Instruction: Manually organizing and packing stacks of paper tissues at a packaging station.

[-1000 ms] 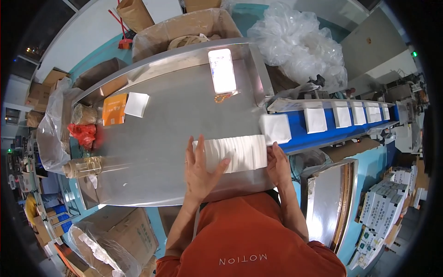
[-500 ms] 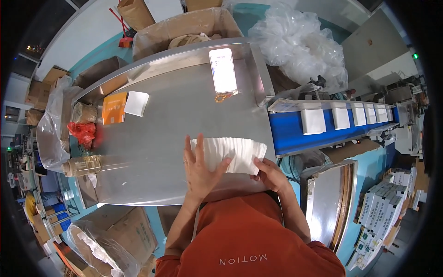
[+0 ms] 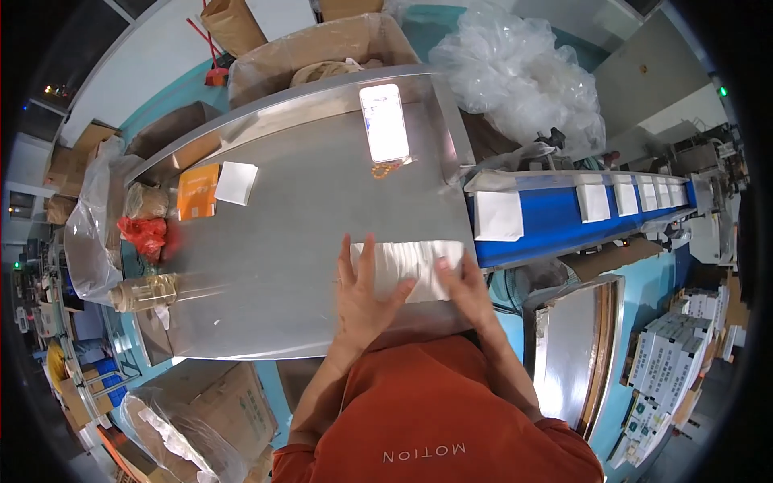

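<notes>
A row of thin white folded sheets, like napkins (image 3: pixel 411 262), stands on the metal table close to my body. My left hand (image 3: pixel 366 298) grips its left end, the fingers raised on the far side and the thumb along the near side. Around the right end is my right hand (image 3: pixel 467 294), slightly smeared by motion, its thumb on top of the sheets. Right of the table, a white folded stack (image 3: pixel 498 216) lies at the near end of the blue conveyor belt (image 3: pixel 551 217), with several more white stacks behind it.
A lit phone (image 3: pixel 384 122) with an orange bead string lies at the table's back. Further left are an orange packet (image 3: pixel 198 191), a white square pad (image 3: pixel 236 183), a red plastic bag (image 3: pixel 143 235) and a clear tape roll (image 3: pixel 145 291). Raised metal walls (image 3: pixel 282 101) edge the table.
My right hand has shifted from pinching the right corner to covering the right end of the sheets. My left hand moved slightly right. The nearest belt stack travelled left toward the table.
</notes>
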A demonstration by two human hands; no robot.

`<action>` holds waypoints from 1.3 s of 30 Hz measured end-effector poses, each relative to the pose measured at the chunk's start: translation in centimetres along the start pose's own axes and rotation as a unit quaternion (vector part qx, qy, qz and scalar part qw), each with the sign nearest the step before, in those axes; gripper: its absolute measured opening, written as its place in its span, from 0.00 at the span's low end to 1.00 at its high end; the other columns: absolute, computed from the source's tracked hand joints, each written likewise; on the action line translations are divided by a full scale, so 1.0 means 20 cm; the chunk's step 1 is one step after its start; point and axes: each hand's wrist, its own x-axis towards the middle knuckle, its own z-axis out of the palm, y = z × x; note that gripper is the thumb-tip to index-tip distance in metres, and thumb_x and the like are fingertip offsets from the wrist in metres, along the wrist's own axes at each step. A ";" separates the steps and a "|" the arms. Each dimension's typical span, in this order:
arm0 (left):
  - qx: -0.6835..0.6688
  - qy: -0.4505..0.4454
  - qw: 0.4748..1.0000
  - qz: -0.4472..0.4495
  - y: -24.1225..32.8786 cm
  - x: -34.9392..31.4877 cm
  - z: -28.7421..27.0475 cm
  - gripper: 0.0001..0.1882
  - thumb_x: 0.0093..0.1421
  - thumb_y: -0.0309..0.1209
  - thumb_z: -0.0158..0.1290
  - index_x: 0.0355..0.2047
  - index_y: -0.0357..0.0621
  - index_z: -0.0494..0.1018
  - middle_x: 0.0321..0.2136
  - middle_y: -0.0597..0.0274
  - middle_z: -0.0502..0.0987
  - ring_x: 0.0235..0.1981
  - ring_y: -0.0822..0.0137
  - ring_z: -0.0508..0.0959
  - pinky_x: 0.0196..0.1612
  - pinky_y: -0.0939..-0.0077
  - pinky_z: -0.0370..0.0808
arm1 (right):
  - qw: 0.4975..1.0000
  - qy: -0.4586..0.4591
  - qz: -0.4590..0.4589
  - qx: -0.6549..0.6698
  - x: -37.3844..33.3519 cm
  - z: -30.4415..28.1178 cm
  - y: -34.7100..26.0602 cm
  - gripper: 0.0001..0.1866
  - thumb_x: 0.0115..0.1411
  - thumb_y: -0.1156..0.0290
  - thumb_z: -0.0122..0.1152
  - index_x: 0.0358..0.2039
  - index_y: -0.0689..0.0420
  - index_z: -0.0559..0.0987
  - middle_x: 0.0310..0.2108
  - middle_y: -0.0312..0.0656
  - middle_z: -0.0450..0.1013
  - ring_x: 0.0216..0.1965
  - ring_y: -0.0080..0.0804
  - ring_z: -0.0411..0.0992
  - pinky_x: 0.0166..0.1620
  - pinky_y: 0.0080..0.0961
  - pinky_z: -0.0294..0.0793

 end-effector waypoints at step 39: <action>0.158 -0.037 0.987 -0.020 0.18 0.02 0.06 0.51 0.43 0.47 0.69 0.66 0.53 0.58 0.66 0.35 0.46 0.61 0.32 0.58 0.51 0.40 0.68 | 0.992 -0.047 0.100 0.062 -0.03 0.00 0.10 0.22 0.67 0.57 0.55 0.46 0.66 0.77 0.30 0.37 0.75 0.32 0.20 0.69 0.36 0.19 0.70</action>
